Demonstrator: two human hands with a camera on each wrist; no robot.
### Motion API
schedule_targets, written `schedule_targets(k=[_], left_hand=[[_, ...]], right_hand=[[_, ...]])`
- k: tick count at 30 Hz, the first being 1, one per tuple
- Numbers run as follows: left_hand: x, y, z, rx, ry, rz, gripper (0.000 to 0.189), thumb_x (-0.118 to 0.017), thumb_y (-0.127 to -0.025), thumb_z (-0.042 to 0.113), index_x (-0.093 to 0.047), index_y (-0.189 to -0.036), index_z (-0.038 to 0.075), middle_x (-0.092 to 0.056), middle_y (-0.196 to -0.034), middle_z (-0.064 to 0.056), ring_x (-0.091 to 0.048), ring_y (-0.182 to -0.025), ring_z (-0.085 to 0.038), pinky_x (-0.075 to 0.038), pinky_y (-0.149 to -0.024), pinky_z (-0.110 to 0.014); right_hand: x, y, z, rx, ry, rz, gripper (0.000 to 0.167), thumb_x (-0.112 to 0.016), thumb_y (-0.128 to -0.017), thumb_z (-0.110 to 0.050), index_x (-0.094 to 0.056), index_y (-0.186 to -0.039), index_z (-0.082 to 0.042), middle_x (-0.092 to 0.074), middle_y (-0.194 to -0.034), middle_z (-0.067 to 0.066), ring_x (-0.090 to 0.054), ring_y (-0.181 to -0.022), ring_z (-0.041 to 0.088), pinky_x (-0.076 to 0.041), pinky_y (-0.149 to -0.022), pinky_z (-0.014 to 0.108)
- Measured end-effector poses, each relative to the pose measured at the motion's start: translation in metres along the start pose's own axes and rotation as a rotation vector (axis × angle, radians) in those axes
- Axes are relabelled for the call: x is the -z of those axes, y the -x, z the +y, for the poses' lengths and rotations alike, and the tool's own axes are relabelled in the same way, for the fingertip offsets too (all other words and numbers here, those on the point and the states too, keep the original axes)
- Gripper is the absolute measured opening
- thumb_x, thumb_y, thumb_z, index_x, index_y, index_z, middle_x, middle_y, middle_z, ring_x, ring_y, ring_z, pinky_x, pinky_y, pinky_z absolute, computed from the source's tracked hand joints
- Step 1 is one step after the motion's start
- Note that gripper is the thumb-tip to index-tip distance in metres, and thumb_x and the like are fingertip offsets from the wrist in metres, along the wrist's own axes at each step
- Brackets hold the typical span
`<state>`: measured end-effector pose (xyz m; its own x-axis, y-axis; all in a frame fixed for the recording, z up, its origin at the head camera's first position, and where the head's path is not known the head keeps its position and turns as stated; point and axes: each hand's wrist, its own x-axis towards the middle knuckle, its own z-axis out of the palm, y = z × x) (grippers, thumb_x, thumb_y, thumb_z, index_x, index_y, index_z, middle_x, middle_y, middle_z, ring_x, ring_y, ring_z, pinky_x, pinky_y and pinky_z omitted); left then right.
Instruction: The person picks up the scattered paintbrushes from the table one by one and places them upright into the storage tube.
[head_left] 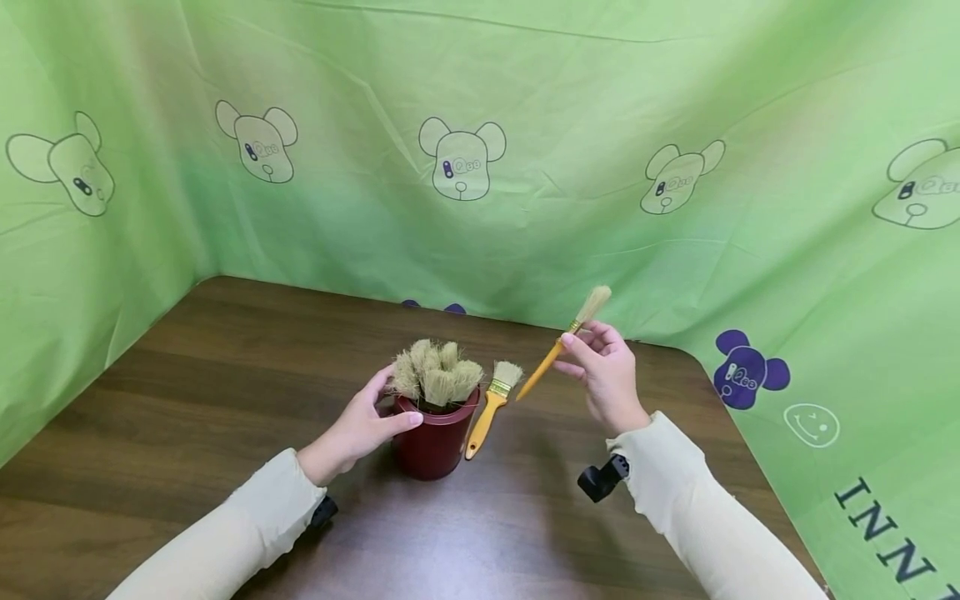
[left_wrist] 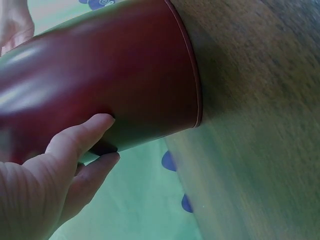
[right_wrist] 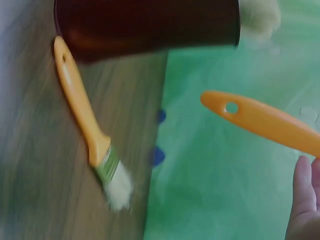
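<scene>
A dark red cup (head_left: 427, 446) stands upright on the table, holding several brushes with their pale bristles (head_left: 438, 375) up. My left hand (head_left: 371, 421) grips the cup near its rim, thumb in front; in the left wrist view its fingers lie against the cup wall (left_wrist: 125, 75). In my right hand (head_left: 606, 371) a paintbrush (head_left: 547, 362) is pinched above the table, bristles up and orange handle slanting down toward the cup. The right wrist view shows that handle (right_wrist: 265, 120) with its hole. Another orange paintbrush (head_left: 487, 412) lies beside the cup.
The brown wooden table (head_left: 225, 367) has rounded back corners. A green printed cloth (head_left: 360, 225) hangs behind it and at both sides. Black wrist cameras are strapped at both sleeves, the right one (head_left: 600, 481) plainly visible.
</scene>
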<state>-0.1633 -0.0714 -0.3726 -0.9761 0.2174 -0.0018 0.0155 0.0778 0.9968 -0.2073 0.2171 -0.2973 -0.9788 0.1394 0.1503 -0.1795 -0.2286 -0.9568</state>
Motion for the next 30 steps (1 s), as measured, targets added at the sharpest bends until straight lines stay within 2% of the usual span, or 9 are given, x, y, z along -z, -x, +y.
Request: schedule_targets(k=[5,13,24,30], left_hand=[[0.000,0.000,0.001,0.009,-0.001,-0.005,0.078,-0.070,-0.085,0.007,-0.024,-0.148,0.001,-0.041,-0.136,-0.028,-0.045,-0.123,-0.044,-0.048,-0.088,-0.044],[0.001,-0.001,0.002,-0.003,-0.019,0.004,0.077,-0.069,-0.084,0.007,-0.026,-0.148,0.000,-0.042,-0.135,-0.029,-0.044,-0.123,-0.045,-0.046,-0.091,-0.047],[0.001,0.000,0.003,0.007,-0.014,0.004,0.077,-0.069,-0.085,0.006,-0.025,-0.148,0.000,-0.041,-0.136,-0.029,-0.043,-0.124,-0.045,-0.047,-0.088,-0.043],[0.000,0.002,0.003,0.024,0.006,-0.003,0.077,-0.068,-0.086,0.005,-0.024,-0.148,0.000,-0.041,-0.135,-0.028,-0.050,-0.118,-0.041,-0.050,-0.077,-0.038]], right_hand=[[-0.014,0.009,-0.006,0.022,-0.068,0.007,0.023,-0.052,-0.088,0.015,-0.051,-0.096,-0.007,-0.054,-0.081,0.002,-0.066,-0.068,0.011,-0.055,-0.066,0.027],[-0.034,0.027,-0.015,0.013,-0.178,-0.063,0.020,-0.049,-0.089,0.016,-0.051,-0.091,-0.004,-0.059,-0.079,0.005,-0.067,-0.068,0.013,-0.055,-0.067,0.025],[-0.058,0.041,-0.013,-0.001,-0.079,-0.104,0.023,-0.052,-0.088,0.015,-0.051,-0.092,-0.007,-0.057,-0.079,0.002,-0.067,-0.068,0.012,-0.055,-0.067,0.028],[-0.068,0.044,-0.005,0.008,-0.012,-0.102,0.022,-0.056,-0.086,0.013,-0.050,-0.095,-0.006,-0.056,-0.080,0.002,-0.066,-0.069,0.012,-0.056,-0.068,0.032]])
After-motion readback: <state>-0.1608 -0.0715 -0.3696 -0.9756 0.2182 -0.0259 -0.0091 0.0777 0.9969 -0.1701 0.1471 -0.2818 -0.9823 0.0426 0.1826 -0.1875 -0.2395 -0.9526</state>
